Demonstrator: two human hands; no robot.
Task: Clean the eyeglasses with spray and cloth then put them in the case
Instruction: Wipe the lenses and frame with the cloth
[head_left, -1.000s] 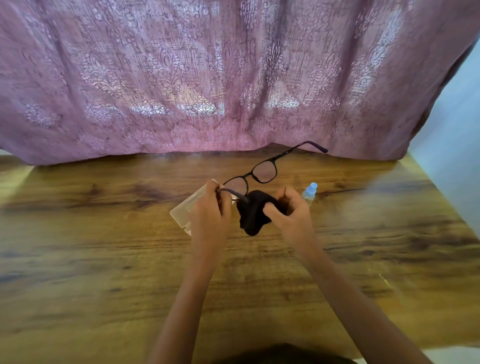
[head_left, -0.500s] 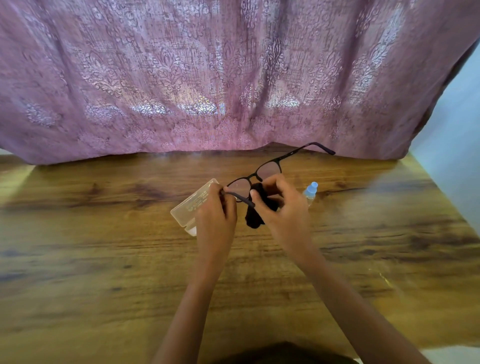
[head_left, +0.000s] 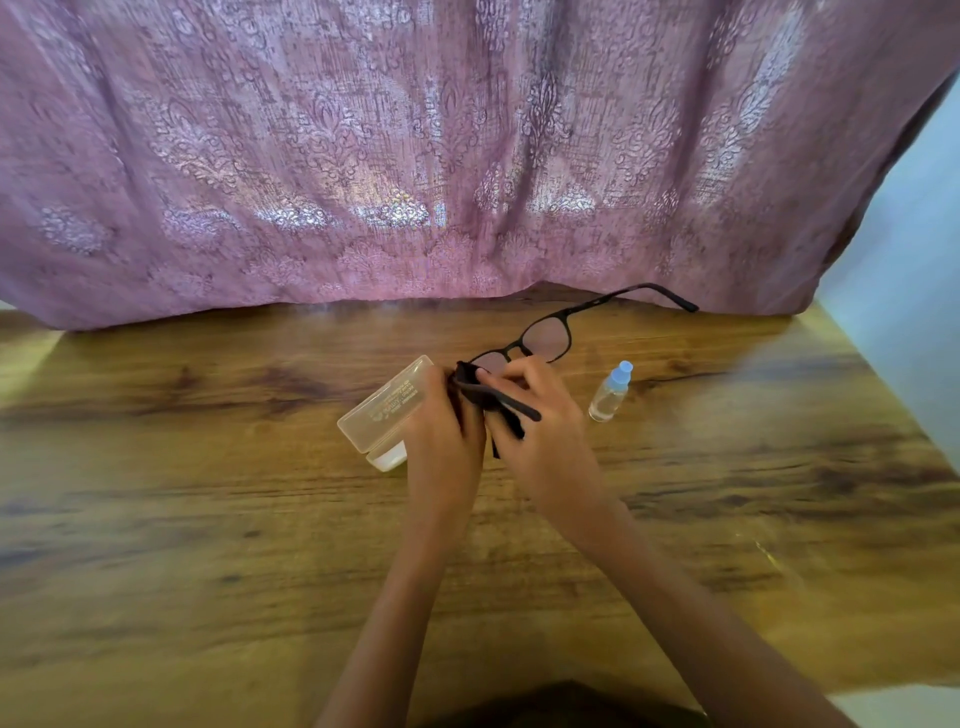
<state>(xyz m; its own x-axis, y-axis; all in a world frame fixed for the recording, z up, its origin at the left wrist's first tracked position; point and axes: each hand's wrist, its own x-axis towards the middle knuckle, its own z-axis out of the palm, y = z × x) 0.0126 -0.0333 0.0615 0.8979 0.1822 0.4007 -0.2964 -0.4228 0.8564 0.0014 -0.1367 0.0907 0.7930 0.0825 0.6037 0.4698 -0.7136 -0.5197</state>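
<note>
**Both hands on the glasses, above the table**

Over the wooden table (head_left: 208, 519), the left hand (head_left: 444, 421) is clenched on the near corner of the glasses (head_left: 545, 338). The right hand (head_left: 540, 431) pinches the dark cloth (head_left: 470, 387) against the nearer lens, and one folded arm of the glasses lies across its fingers. The open clear case (head_left: 387, 410) lies just beyond the left hand. The spray bottle (head_left: 610, 392) stands to the right, apart from the hands. A pink curtain (head_left: 467, 156) hangs behind.

The translucent case (head_left: 387, 410) carries a few short lines of pale printed lettering on its lid, too small and blurred to read. No other writing can be read.
</note>
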